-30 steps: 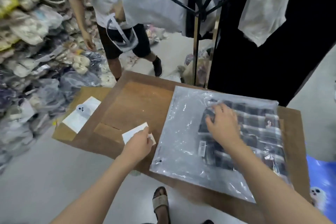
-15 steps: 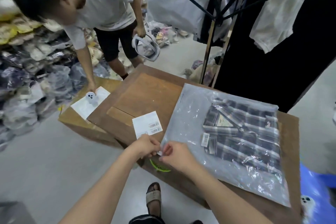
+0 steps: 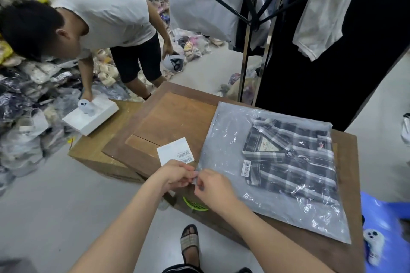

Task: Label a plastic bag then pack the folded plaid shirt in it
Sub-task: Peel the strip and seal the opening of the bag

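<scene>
A clear plastic bag [image 3: 224,139] lies flat on the wooden table [image 3: 177,115], and the folded plaid shirt [image 3: 295,166] is inside it toward the right. A white label sheet [image 3: 173,150] with barcode stickers rests on the table just left of the bag. My left hand [image 3: 175,175] and my right hand [image 3: 215,186] meet at the bag's near-left corner. Both pinch a small pale label [image 3: 195,180] between their fingertips. I cannot tell whether the label touches the bag.
Another person [image 3: 106,11] bends over at the left, lifting a white box [image 3: 97,117] off a cardboard box [image 3: 88,153]. Bagged goods [image 3: 22,106] are piled on the left. A clothes rack [image 3: 248,51] stands behind the table. My sandalled foot [image 3: 189,241] is below.
My right hand left the shirt and my left hand left the label sheet; both now meet at the bag's near-left corner. The other person bent down and tilted up the white box.
</scene>
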